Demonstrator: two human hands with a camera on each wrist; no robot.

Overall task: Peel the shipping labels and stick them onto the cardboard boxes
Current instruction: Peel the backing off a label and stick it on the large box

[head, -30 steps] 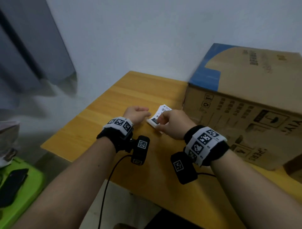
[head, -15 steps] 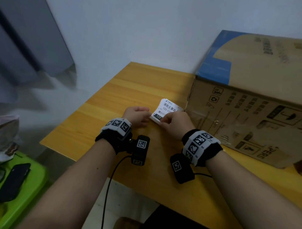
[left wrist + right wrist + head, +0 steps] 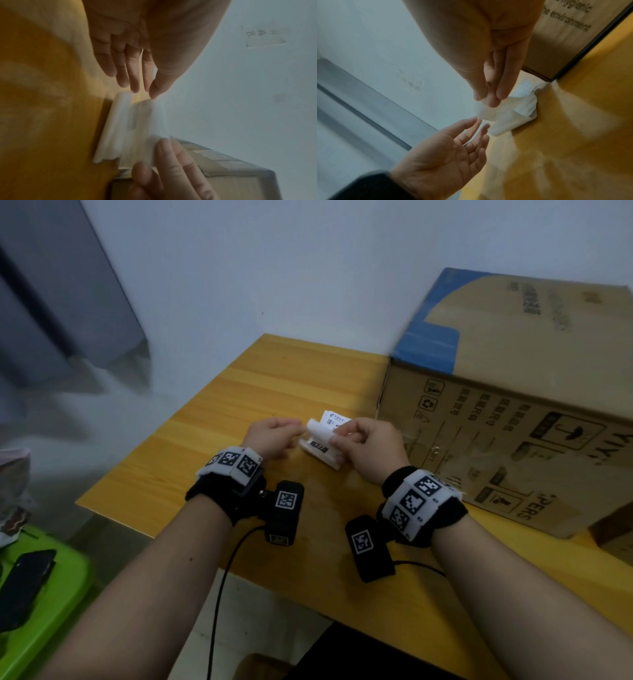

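Observation:
A small stack of white shipping labels [image 3: 320, 449] lies on the wooden table [image 3: 274, 378] just left of a large cardboard box [image 3: 513, 422]. My right hand [image 3: 346, 436] pinches the top label [image 3: 318, 429] between thumb and fingers, and the sheet curls up off the stack. The right wrist view shows the same pinch [image 3: 489, 100] on the lifted label [image 3: 498, 112]. My left hand [image 3: 298, 428] is held beside it with its fingers straight, the tips at the label's free edge [image 3: 145, 108]. The stack [image 3: 115, 128] stays flat on the table.
A second, smaller brown box [image 3: 613, 529] peeks out at the right edge. Left of the table stands a green bin [image 3: 51, 611] with a black phone [image 3: 24, 583] on it. A white wall [image 3: 308, 268] rises right behind the table.
The top label lay flat under both hands; now my right hand has lifted and curled it up off the stack. My left hand has drawn slightly left, to the label's edge.

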